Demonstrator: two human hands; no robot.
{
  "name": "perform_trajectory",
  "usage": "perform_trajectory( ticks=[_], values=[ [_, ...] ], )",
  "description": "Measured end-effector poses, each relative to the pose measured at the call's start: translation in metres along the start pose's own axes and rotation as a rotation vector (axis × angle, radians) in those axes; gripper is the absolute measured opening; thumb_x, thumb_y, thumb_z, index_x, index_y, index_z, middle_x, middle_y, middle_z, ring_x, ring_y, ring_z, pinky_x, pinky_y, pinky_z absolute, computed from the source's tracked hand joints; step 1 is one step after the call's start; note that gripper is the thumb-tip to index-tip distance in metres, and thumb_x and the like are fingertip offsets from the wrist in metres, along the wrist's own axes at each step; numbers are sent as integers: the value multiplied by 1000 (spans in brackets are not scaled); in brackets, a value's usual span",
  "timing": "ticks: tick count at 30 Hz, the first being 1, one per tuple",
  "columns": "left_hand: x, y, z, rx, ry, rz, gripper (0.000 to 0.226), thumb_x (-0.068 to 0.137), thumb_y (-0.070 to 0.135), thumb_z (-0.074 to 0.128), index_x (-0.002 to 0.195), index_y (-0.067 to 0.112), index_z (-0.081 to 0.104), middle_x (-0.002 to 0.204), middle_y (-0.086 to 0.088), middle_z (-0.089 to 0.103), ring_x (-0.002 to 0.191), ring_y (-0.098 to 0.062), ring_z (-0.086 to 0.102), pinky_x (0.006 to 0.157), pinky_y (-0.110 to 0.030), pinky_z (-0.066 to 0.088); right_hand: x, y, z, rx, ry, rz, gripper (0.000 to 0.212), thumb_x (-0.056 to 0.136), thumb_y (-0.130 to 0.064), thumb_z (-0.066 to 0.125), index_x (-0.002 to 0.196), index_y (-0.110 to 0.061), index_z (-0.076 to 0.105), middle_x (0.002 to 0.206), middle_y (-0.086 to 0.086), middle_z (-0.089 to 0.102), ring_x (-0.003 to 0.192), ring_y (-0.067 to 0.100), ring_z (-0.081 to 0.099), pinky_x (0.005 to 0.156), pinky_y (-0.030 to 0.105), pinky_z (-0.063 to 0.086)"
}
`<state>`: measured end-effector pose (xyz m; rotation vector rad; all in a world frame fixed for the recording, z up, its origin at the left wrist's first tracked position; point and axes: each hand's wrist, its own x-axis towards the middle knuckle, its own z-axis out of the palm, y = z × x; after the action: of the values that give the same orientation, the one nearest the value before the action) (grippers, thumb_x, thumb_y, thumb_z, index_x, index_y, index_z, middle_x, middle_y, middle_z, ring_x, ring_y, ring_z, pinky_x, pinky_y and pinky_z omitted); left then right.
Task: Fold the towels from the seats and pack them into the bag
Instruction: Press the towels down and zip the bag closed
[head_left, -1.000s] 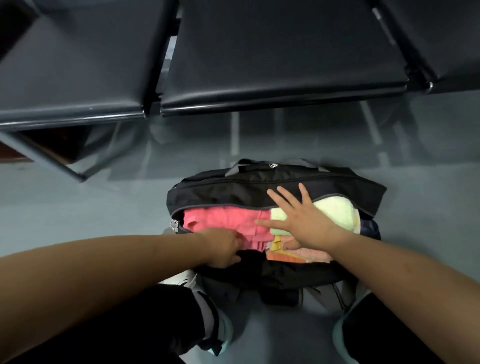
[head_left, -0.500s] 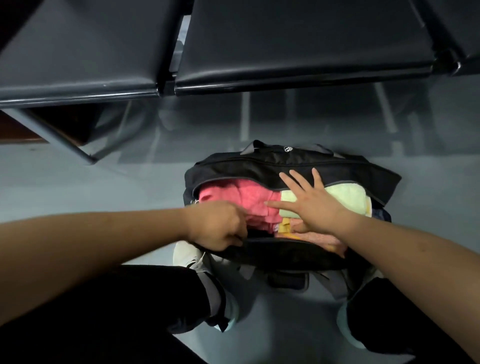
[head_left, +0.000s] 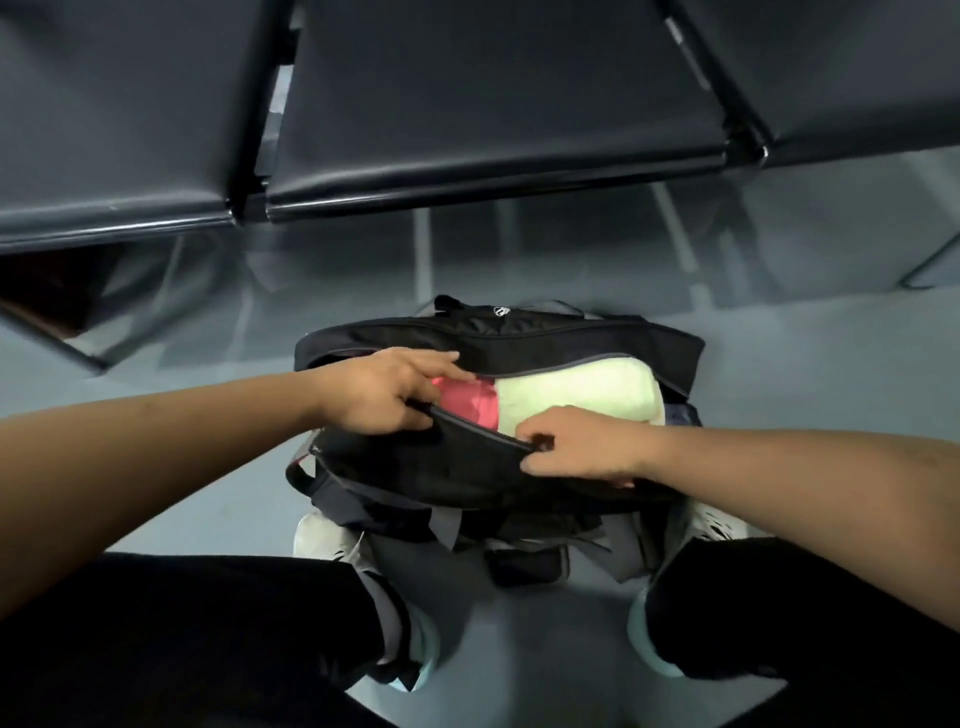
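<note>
I see the black bag (head_left: 467, 473) on the floor (head_left: 156, 467) between my feet, half open, with a pink towel (head_left: 467, 402) and a pale green towel (head_left: 576, 389) packed inside. My left hand (head_left: 384, 395) grips its near flap and my right hand (head_left: 582, 447) pinches the flap's edge. The small white logo (head_left: 500, 310) is too small to read.

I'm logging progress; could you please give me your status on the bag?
Left hand, right hand both grip bag at its opening edge. Pink towel and green towel inside, bag unzipped. Nothing blocking.
</note>
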<state>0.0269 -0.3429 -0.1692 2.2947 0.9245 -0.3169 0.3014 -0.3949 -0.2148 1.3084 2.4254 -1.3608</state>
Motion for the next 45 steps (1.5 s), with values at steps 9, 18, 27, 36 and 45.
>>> perform_trajectory(
  ticks=[9, 18, 27, 36, 45],
  values=[
    [84, 44, 26, 242, -388, -21, 84, 96, 71, 35, 161, 32, 0, 170, 1, 3, 156, -11, -2, 126, -41, -2, -28, 11, 7, -81, -14, 130, 28, 102, -32, 58, 79, -23, 43, 72, -10, 48, 65, 4, 44, 64, 32, 33],
    [101, 38, 32, 249, -391, -37, 80, 91, 81, 24, 159, 44, 1, 167, 0, 19, 154, -21, 19, 124, -44, 13, -54, 66, 27, -221, -295, 321, 31, 95, -25, 65, 91, 6, 63, 94, 22, 58, 89, 37, 55, 72, 35, 41],
    [122, 75, 17, 313, -143, 182, 86, 91, 80, 10, 147, 29, 51, 167, 1, 11, 151, -15, 13, 122, -32, 8, -60, 42, -52, -295, -216, 245, 25, 97, -30, 63, 79, -16, 54, 68, -5, 48, 71, 19, 48, 64, 33, 35],
    [130, 72, 34, -292, -356, -229, 66, 100, 64, 28, 141, 22, 56, 145, 2, 54, 131, -15, 50, 113, -24, 29, -42, 45, -96, -218, -13, 200, 39, 99, -25, 62, 64, -21, 44, 64, -5, 44, 59, 7, 39, 54, 22, 29],
    [128, 32, -6, -127, -127, -148, 14, 98, 43, 61, 89, 31, 63, 87, 16, 63, 86, -7, 59, 77, -20, 42, -11, 80, -62, -117, 289, 321, 28, 102, -38, 53, 80, -20, 54, 78, -4, 56, 82, 24, 59, 65, 35, 38]
  ],
)
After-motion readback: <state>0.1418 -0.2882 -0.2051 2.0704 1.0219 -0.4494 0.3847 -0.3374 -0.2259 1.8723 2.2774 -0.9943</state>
